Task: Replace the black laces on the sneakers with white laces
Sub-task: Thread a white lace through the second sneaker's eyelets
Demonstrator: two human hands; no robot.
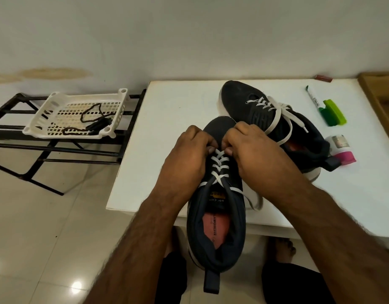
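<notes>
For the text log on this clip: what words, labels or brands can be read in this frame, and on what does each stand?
"MEMORY", then cut off: printed on the pink insole of the near sneaker.
Tongue label of that sneaker: partial letters on black and on a yellow strip, too blurred to read.
Small bottle with pink cap: label too small to read.
Marker pen: print too small to read.
Nothing else legible.

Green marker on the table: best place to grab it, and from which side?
Take the green marker at mid-barrel, from above, grip closing across its width. It lies flat on the table, so only its upper side is exposed. Its lower end sits close to the green clip-like item, so stay nearer the capped far end.
</notes>
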